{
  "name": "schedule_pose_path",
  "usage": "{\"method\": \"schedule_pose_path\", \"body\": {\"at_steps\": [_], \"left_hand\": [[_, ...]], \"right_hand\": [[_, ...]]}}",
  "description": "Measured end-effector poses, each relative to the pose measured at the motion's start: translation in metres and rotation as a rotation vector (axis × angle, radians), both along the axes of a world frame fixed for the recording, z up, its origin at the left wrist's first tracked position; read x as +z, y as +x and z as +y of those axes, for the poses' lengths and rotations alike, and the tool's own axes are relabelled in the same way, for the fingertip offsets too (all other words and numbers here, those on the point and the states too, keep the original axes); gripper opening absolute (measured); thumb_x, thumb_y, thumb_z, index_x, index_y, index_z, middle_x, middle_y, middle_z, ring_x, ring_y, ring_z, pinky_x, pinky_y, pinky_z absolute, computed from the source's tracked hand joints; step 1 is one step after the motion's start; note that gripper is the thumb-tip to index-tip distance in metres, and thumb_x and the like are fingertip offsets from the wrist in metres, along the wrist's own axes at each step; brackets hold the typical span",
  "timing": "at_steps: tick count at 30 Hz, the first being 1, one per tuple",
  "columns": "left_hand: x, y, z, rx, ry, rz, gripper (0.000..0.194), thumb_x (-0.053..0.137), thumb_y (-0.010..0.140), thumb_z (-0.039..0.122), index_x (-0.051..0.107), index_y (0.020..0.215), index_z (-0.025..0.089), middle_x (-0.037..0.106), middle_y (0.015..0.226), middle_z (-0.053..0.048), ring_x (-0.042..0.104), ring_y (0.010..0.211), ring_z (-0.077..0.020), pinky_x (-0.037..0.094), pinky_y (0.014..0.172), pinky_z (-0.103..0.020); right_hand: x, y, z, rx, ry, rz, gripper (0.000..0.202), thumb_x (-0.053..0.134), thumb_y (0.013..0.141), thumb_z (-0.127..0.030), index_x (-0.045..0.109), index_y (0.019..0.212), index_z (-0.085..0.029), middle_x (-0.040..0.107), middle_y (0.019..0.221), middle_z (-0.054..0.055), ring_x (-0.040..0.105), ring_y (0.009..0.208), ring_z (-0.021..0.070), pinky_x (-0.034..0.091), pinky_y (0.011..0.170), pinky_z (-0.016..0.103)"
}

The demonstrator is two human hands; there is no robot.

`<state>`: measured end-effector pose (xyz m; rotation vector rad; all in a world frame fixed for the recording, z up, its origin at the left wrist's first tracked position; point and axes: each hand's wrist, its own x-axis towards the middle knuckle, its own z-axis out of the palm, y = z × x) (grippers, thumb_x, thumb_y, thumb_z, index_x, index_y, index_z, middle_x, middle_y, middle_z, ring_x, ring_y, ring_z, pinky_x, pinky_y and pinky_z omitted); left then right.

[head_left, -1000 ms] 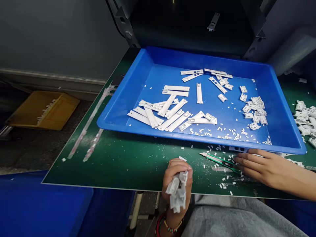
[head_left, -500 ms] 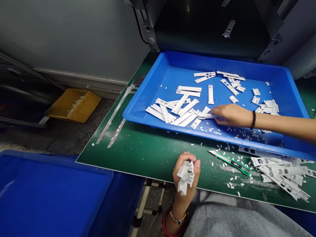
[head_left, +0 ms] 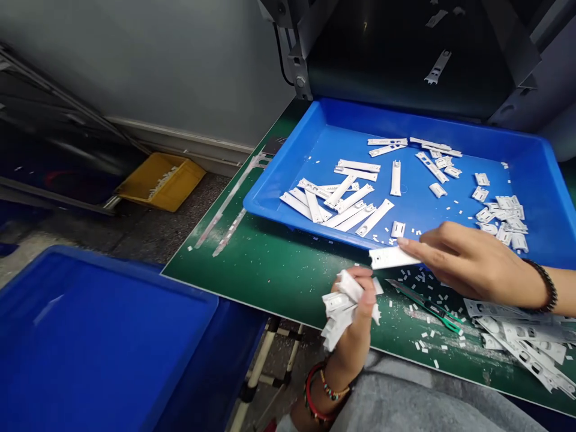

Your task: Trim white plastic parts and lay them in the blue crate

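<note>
My left hand [head_left: 355,327] is closed around a bunch of white plastic strips [head_left: 339,306] at the near edge of the green mat [head_left: 279,270]. My right hand [head_left: 468,261] pinches one white plastic strip [head_left: 391,257] by its end and holds it just above the left hand's bunch. Behind both hands sits a blue tray [head_left: 288,174] with several loose white strips [head_left: 342,201] and small white clips [head_left: 499,213] in it.
A green-handled knife [head_left: 427,307] lies on the mat under my right hand among white offcuts. More white strips [head_left: 526,342] are piled at the right. A large blue bin [head_left: 90,342] stands at lower left, a yellow tray [head_left: 162,183] on the floor beyond.
My right hand has come out of the blue tray with one white strip and moved toward the bunch in my left hand. The view has shifted left.
</note>
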<state>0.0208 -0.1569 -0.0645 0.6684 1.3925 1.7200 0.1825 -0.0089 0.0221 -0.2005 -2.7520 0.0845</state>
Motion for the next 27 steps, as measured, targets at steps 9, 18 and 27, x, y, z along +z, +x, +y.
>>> {"method": "schedule_pose_path", "body": {"at_steps": [9, 18, 27], "left_hand": [[0.012, 0.009, 0.013, -0.032, 0.157, 0.171, 0.028, 0.056, 0.096, 0.048, 0.063, 0.1, 0.021, 0.061, 0.094, -0.005, 0.06, 0.086, -0.0179, 0.052, 0.081, -0.032], [0.002, -0.02, -0.001, 0.124, 0.312, 0.414, 0.011, 0.05, 0.098, 0.029, 0.056, 0.092, 0.022, 0.059, 0.089, -0.002, 0.06, 0.085, -0.0155, 0.051, 0.08, -0.03], [-0.019, -0.031, 0.0, 0.002, 0.07, 0.659, 0.013, 0.054, 0.095, 0.026, 0.059, 0.084, 0.021, 0.063, 0.075, 0.0, 0.063, 0.067, -0.0128, 0.052, 0.064, -0.023]], "right_hand": [[-0.004, 0.005, -0.03, 0.099, -0.008, -0.133, 0.046, 0.042, 0.098, -0.009, 0.043, 0.144, -0.008, 0.067, 0.108, 0.014, 0.061, 0.089, 0.0207, 0.051, 0.076, 0.032], [-0.034, 0.009, 0.054, -0.048, -0.095, -0.319, 0.033, 0.041, 0.098, -0.021, 0.06, 0.125, -0.015, 0.06, 0.132, 0.018, 0.063, 0.111, 0.0289, 0.057, 0.082, 0.044], [-0.04, -0.034, 0.126, -0.655, -0.198, -0.527, 0.037, 0.038, 0.1, -0.039, 0.063, 0.115, -0.014, 0.067, 0.115, 0.015, 0.066, 0.093, 0.0269, 0.049, 0.075, 0.036]]}}
